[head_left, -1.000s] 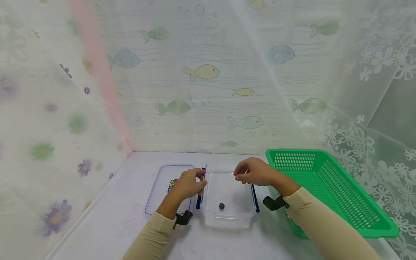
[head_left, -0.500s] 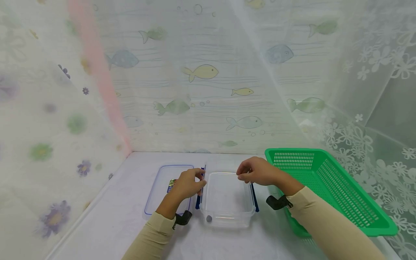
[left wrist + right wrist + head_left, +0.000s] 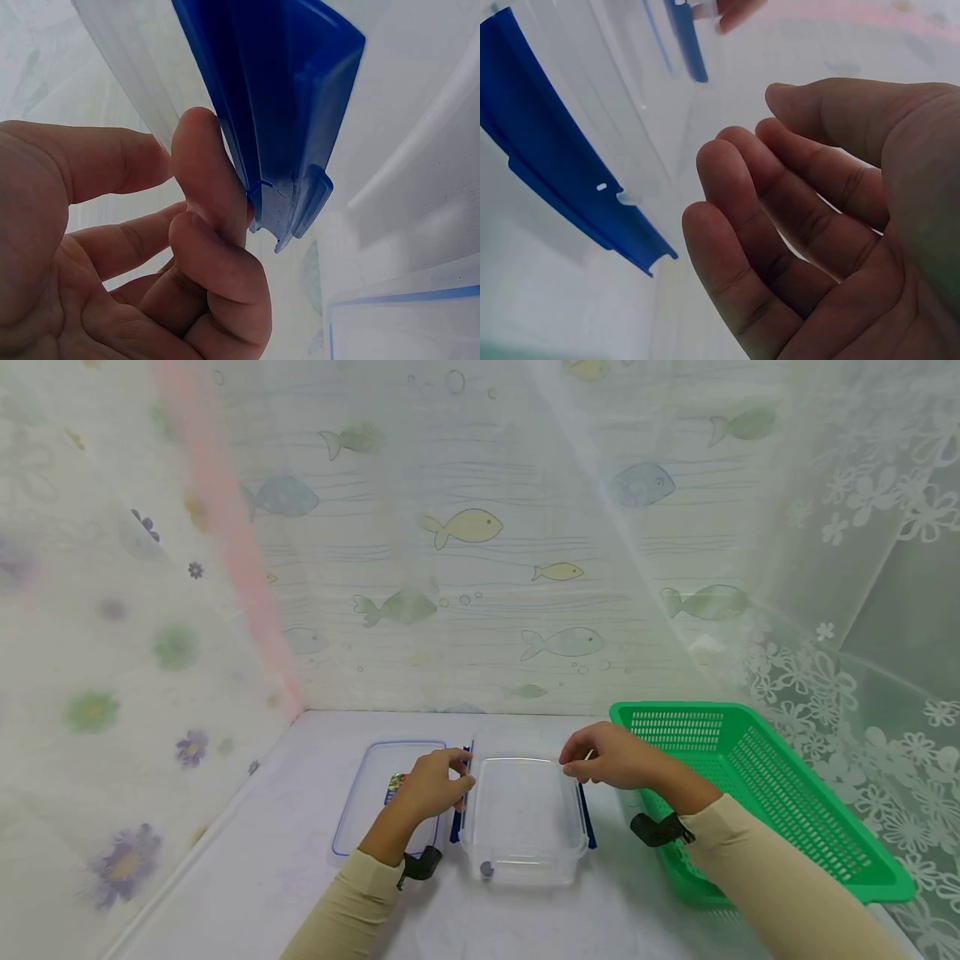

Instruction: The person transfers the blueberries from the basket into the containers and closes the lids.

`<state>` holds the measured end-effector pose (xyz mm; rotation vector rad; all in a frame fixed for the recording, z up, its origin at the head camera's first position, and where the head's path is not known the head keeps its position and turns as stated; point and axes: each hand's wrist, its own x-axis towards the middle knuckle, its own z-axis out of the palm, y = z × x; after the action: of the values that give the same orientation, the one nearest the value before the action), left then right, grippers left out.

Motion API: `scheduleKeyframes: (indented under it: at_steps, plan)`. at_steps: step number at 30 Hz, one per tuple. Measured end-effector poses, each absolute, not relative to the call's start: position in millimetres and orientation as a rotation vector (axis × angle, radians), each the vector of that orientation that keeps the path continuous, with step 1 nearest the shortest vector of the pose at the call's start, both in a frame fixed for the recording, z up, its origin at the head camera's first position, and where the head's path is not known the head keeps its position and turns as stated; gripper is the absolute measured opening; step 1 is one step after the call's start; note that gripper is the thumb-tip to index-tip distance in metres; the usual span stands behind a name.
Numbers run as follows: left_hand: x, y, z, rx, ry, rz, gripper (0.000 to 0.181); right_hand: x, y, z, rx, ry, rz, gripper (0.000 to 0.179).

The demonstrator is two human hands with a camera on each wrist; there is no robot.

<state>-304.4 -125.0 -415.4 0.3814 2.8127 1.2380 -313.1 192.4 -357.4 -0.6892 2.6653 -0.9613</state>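
Note:
A clear plastic food container (image 3: 525,810) with blue side latches stands on the white table. A small dark ball (image 3: 487,868) shows through its front wall, near the front left corner. My left hand (image 3: 433,785) grips the container's left rim. In the left wrist view, its fingers (image 3: 206,172) curl at the wall beside the hanging blue latch (image 3: 277,97). My right hand (image 3: 611,758) hovers by the back right corner, fingers loosely bent and holding nothing. The right wrist view shows its fingertips (image 3: 709,225) apart from the right-hand blue latch (image 3: 562,150).
Left of the container lies a clear lid (image 3: 360,793) with a blue edge and a colourful label (image 3: 395,785), partly behind my left hand. A green slotted basket (image 3: 787,810) stands at the right, beneath my right forearm. Patterned curtains (image 3: 480,568) enclose the table.
The dark ball has rolled from the container's floor to the front left, then slightly right. My right hand has drawn back to the right. My left hand stays on the rim.

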Motion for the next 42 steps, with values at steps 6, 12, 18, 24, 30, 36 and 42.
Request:
scheduleKeyframes:
  at_steps: [6, 12, 18, 24, 30, 36, 42]
  plan:
    - [-304, -125, -416, 0.381, 2.812, 1.239, 0.044, -309, 201, -354, -0.722, 2.683, -0.964, 0.01]
    - [-305, -125, -417, 0.371, 2.82, 1.239, 0.044, -305, 209, -353, -0.704, 2.698, -0.961, 0.014]
    - [-305, -125, -418, 0.37, 2.816, 1.245, 0.044, -302, 218, -352, -0.69, 2.709, -0.966, 0.014]
    - [-306, -126, -419, 0.374, 2.817, 1.24, 0.043, -301, 229, -353, -0.666, 2.721, -0.964, 0.013]
    - [-306, -125, -419, 0.381, 2.825, 1.23, 0.043, -297, 238, -351, -0.645, 2.745, -0.952, 0.017]
    - [-307, -125, -419, 0.386, 2.83, 1.226, 0.043, -292, 249, -350, -0.625, 2.772, -0.969, 0.018]
    - [-305, -124, -418, 0.369, 2.831, 1.234, 0.043, -286, 262, -350, -0.608, 2.759, -1.031, 0.019]
